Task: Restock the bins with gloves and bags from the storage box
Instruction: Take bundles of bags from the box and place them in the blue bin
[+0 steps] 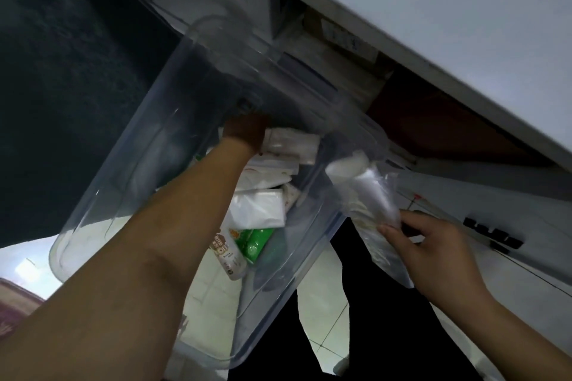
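A large clear plastic storage box (130,170) fills the middle of the head view, on the floor. Inside lie several white folded packs (258,209), a green packet (253,243) and a printed pouch (230,257). My left hand (246,131) reaches deep into the box and grips a white pack (294,144) at its far end. My right hand (433,250) is outside the box's right wall and pinches a clear plastic bag pack (371,204) between thumb and fingers.
A white counter or cabinet edge (402,49) runs diagonally above the box, with a dark brown recess (433,130) under it. White panels with a black handle (495,235) lie to the right. Pale floor tiles (210,294) show through the box. Dark clothing (340,288) is below.
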Motion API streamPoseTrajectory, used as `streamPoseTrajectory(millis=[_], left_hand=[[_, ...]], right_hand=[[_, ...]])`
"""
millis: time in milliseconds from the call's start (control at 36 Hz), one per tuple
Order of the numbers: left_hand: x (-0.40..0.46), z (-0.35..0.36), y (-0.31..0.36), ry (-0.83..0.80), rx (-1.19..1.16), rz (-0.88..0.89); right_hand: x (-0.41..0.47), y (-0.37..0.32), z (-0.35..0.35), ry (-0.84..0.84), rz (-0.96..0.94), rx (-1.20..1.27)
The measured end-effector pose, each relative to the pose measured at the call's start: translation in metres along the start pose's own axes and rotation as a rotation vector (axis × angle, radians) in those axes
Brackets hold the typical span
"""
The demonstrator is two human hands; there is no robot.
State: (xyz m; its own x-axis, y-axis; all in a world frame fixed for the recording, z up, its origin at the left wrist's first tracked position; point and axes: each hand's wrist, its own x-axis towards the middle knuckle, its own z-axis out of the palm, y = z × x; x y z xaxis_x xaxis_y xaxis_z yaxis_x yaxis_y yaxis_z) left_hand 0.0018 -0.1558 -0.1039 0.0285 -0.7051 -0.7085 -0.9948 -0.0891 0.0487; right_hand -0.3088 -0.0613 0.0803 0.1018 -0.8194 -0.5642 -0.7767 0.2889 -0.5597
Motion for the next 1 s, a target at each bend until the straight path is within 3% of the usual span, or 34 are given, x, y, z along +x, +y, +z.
streamPoseTrajectory(millis=[139, 333, 444, 583, 667, 833, 1000], left_hand=[[-0.039, -0.033, 0.007, -0.05, 0.035, -0.056], [-0.156, -0.075, -0.001, 0.165, -0.198, -0.273], [-0.234, -0.089, -0.005, 0.203, -0.595, -0.368], [-0.327, -0.099, 0.013, 0.206, -1.442, -0.517], [-0.368, -0.096, 0.03, 0.211, -1.734, -0.433], [-0.4, -0.076, 0.054, 0.091, -2.022, -0.191], [-0.416, -0.062, 0.085, -0.035, -2.044, 0.094]], right_hand=[[-0.004, -0.014, -0.01, -0.004, -0.089, -0.008], [-0.016, -0.05, -0.041, -0.058, -0.252, -0.018], [-0.025, -0.067, -0.063, -0.116, -0.317, -0.033], [-0.043, -0.079, -0.089, -0.111, -0.387, 0.027], [-0.055, -0.082, -0.098, -0.059, -0.361, 0.101], [-0.096, -0.073, -0.107, 0.096, -0.22, 0.348], [-0.166, -0.031, -0.119, 0.231, 0.004, 0.558]])
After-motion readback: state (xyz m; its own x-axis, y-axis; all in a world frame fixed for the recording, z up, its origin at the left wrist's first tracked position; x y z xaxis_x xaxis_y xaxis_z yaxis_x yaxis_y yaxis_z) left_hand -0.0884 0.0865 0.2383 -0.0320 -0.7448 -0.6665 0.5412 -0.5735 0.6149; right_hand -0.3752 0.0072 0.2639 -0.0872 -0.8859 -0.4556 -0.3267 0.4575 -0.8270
